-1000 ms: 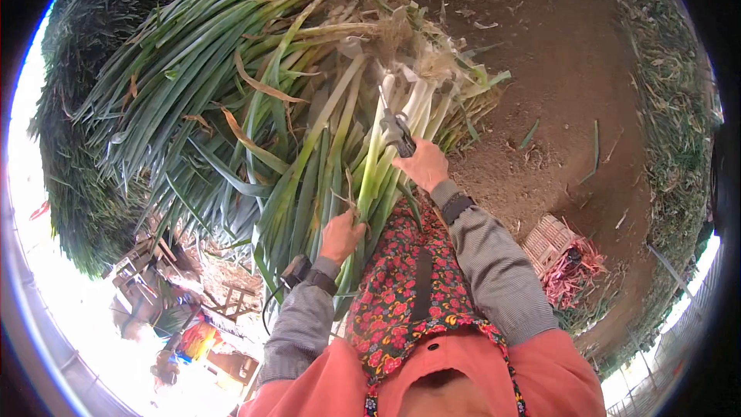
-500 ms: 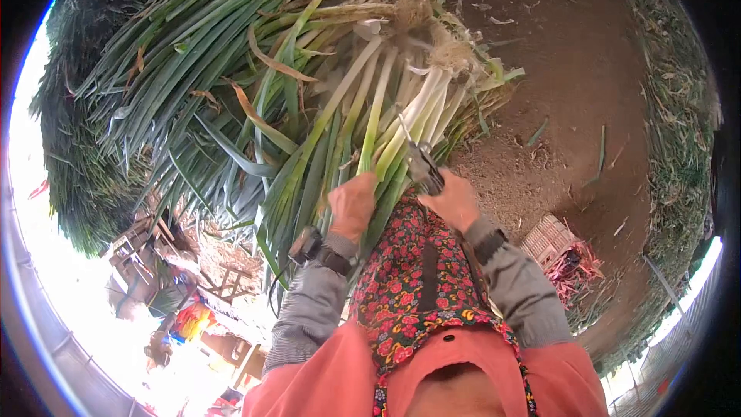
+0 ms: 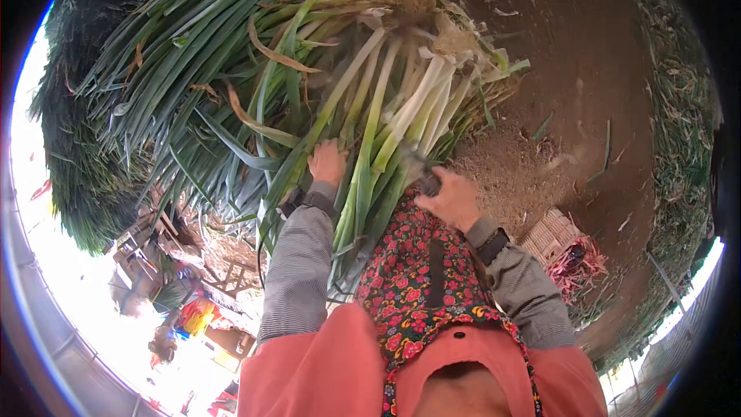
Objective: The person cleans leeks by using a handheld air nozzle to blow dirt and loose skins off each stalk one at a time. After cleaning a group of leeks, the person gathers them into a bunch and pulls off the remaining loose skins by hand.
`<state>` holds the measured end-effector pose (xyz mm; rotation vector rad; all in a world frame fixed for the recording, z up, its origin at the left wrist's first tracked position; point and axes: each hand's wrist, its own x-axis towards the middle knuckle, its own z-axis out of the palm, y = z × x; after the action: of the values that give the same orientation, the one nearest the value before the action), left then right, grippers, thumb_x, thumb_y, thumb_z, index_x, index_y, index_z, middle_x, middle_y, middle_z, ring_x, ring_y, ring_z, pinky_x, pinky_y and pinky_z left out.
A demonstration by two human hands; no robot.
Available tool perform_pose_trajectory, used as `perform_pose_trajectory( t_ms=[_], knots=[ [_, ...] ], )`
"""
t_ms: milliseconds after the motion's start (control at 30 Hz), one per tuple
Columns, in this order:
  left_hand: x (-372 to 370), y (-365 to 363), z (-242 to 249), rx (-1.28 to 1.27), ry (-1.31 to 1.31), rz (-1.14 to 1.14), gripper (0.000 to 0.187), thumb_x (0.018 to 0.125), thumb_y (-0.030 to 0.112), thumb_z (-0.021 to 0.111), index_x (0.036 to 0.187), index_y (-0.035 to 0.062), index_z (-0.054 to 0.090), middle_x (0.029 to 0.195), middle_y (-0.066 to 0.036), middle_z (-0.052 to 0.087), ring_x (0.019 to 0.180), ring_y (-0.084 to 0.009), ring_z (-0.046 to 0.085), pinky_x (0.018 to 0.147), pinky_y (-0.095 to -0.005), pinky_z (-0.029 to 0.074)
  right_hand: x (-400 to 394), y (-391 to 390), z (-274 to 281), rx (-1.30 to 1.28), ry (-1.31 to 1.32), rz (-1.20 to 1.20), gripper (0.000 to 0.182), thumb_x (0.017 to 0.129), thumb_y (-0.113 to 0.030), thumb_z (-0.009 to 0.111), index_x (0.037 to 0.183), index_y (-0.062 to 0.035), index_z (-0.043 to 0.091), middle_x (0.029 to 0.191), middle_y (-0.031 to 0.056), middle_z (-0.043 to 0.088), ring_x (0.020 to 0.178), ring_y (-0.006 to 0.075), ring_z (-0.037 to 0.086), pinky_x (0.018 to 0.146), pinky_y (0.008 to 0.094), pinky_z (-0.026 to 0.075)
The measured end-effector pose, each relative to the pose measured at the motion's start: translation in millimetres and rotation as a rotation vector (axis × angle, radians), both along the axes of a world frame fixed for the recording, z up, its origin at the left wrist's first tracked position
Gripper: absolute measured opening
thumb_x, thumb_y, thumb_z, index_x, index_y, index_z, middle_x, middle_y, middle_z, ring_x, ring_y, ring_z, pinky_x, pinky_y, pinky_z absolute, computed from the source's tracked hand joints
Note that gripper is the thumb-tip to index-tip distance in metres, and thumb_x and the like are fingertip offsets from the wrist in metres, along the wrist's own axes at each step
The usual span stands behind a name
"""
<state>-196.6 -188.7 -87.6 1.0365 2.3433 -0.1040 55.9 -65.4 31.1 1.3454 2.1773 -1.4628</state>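
A thick pile of leeks [image 3: 224, 46] lies before me, green leaves to the left and pale stems with rooted ends toward the top. My left hand [image 3: 328, 162] is closed low among the leaves, its fingers curled about a leek stalk [image 3: 330, 117]. To its right, a separate group of leeks [image 3: 363, 185] stretches down beside my apron. My right hand [image 3: 451, 199] grips a hand tool [image 3: 426, 177] with a dark handle and a metal upper part, blurred now. The tool overlaps the lower part of the white-stemmed leeks [image 3: 424, 100] in this view.
A woven basket [image 3: 549, 238] with red ties [image 3: 579, 262] sits on the ground at the right. Brown soil [image 3: 571, 54] with leaf scraps spreads beyond. Dark green heaps rise along the left [image 3: 85, 123] and right edges. A wooden stool [image 3: 139, 251] stands lower left.
My left hand has moved up and left, off the group of leeks beside the apron and into the leaves of the pile. My right hand stays nearly in place with the tool.
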Motion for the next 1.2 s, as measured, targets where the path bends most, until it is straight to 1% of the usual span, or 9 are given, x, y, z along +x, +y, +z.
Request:
perform_pose_trajectory(
  t_ms=[167, 200, 300, 433, 567, 667, 967, 1100, 1200],
  knots=[
    [-13, 14, 6, -0.196, -0.215, 0.067, 0.058, 0.071, 0.036, 0.071, 0.119, 0.0063, 0.058, 0.117, -0.017, 0.061, 0.124, -0.0382, 0.043, 0.101, -0.0597, 0.032, -17, -9, 6, -0.108, -0.122, 0.159, 0.056, 0.064, -0.041, 0.068, 0.108, -0.005, 0.064, 0.085, 0.0215, 0.067, 0.083, 0.038, 0.066, 0.077, 0.0466, 0.053],
    [-15, 15, 8, -0.166, -0.212, 0.066, 0.063, 0.062, 0.039, 0.076, 0.111, 0.0042, 0.059, 0.113, -0.019, 0.063, 0.115, -0.0367, 0.051, 0.098, -0.0551, 0.034, -14, -8, 8, -0.098, -0.099, 0.122, 0.056, 0.065, -0.041, 0.068, 0.108, -0.0052, 0.064, 0.084, 0.0214, 0.067, 0.082, 0.0382, 0.066, 0.077, 0.0465, 0.053],
    [-18, 4, 26, -0.038, -0.305, 0.052, 0.058, 0.061, 0.037, 0.078, 0.104, 0.0041, 0.057, 0.104, -0.019, 0.066, 0.101, -0.0372, 0.059, 0.095, -0.0508, 0.034, 0, -12, 21, -0.078, -0.028, 0.002, 0.056, 0.065, -0.042, 0.07, 0.108, -0.006, 0.064, 0.083, 0.0212, 0.067, 0.082, 0.0386, 0.066, 0.075, 0.0461, 0.053],
    [8, -2, 68, 0.057, -0.175, -0.045, 0.054, 0.066, 0.033, 0.08, 0.105, 0.0053, 0.056, 0.092, -0.016, 0.068, 0.094, -0.0353, 0.064, 0.095, -0.0449, 0.034, 13, -41, 49, -0.158, -0.071, 0.16, 0.061, 0.063, -0.042, 0.074, 0.11, -0.0055, 0.063, 0.084, 0.0215, 0.067, 0.081, 0.0394, 0.066, 0.075, 0.046, 0.053],
    [34, 1, 83, 0.063, -0.063, -0.049, 0.052, 0.067, 0.038, 0.08, 0.095, 0.0047, 0.052, 0.082, -0.015, 0.066, 0.085, -0.0343, 0.063, 0.087, -0.0447, 0.034, 7, -29, 24, -0.078, 0.021, -0.135, 0.058, 0.063, -0.044, 0.073, 0.105, -0.0043, 0.064, 0.079, 0.0212, 0.067, 0.077, 0.0394, 0.066, 0.071, 0.0468, 0.053],
    [46, 0, 75, 0.176, -0.006, -0.074, 0.05, 0.066, 0.041, 0.081, 0.088, 0.0056, 0.053, 0.077, -0.014, 0.064, 0.078, -0.0339, 0.061, 0.082, -0.0446, 0.034, 22, -37, 41, -0.118, 0.004, -0.009, 0.057, 0.062, -0.042, 0.073, 0.104, -0.0051, 0.064, 0.078, 0.0214, 0.067, 0.077, 0.0385, 0.066, 0.07, 0.0474, 0.053],
    [59, -4, 79, 0.202, 0.017, -0.057, 0.039, 0.072, 0.038, 0.076, 0.083, 0.0056, 0.056, 0.078, -0.012, 0.06, 0.081, -0.0312, 0.058, 0.08, -0.0428, 0.035, 5, -30, 13, 0.005, -0.008, -0.132, 0.055, 0.064, -0.038, 0.072, 0.108, -0.0066, 0.063, 0.081, 0.0201, 0.067, 0.079, 0.0387, 0.066, 0.075, 0.047, 0.053],
    [57, -10, 62, 0.224, 0.057, -0.11, 0.033, 0.078, 0.035, 0.071, 0.087, 0.0057, 0.058, 0.078, -0.011, 0.06, 0.078, -0.0305, 0.057, 0.08, -0.0436, 0.035, 29, -58, 60, -0.141, -0.03, 0.014, 0.057, 0.064, -0.04, 0.072, 0.109, -0.0059, 0.063, 0.08, 0.0205, 0.067, 0.078, 0.0396, 0.066, 0.073, 0.0473, 0.053],
    [59, -14, 60, 0.242, 0.048, -0.132, 0.031, 0.079, 0.034, 0.07, 0.088, 0.006, 0.059, 0.079, -0.011, 0.06, 0.08, -0.0301, 0.057, 0.082, -0.0439, 0.035, 17, -41, 23, 0.012, -0.002, -0.034, 0.055, 0.064, -0.039, 0.071, 0.108, -0.0058, 0.064, 0.08, 0.0197, 0.068, 0.078, 0.039, 0.066, 0.073, 0.0469, 0.053]
  ],
)
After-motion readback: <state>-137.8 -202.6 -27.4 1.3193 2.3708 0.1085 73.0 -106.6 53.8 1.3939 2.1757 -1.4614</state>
